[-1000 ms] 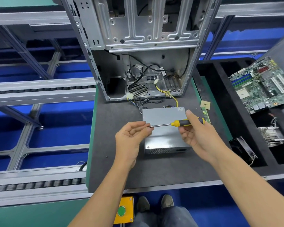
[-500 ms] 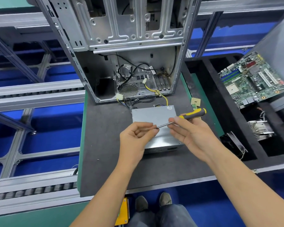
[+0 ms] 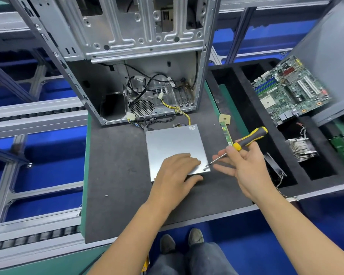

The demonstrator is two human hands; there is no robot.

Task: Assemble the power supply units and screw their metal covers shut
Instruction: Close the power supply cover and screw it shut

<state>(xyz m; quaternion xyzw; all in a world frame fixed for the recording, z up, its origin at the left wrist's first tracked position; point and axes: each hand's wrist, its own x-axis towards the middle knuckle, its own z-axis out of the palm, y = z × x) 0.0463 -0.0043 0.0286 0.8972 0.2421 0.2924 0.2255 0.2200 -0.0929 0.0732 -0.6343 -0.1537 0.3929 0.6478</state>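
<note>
Case [image 3: 115, 32], open and bare metal, stands at the far end of my dark mat [image 3: 115, 175], with black and yellow cables [image 3: 173, 108] spilling out of its lower bay toward me. To my right a black foam tray [image 3: 246, 108] holds a green motherboard [image 3: 290, 90] and, nearer me, a finned heatsink [image 3: 301, 146]. The PSU [image 3: 173, 143] lies flat on the mat just in front of the case, its plain silver cover facing up. My left hand [image 3: 175, 175] rests palm down on its near edge, fingers straight and spread over the cover, thumb on the mat. My right hand [image 3: 244, 165] pinches the screwdriver [image 3: 246, 140] low on its yellow-and-black handle, the other fingers loose and apart; the tip sits at a screw [image 3: 205, 169] in the cover's near right corner. A narrow green card [image 3: 225, 130] lies beside the PSU.
</note>
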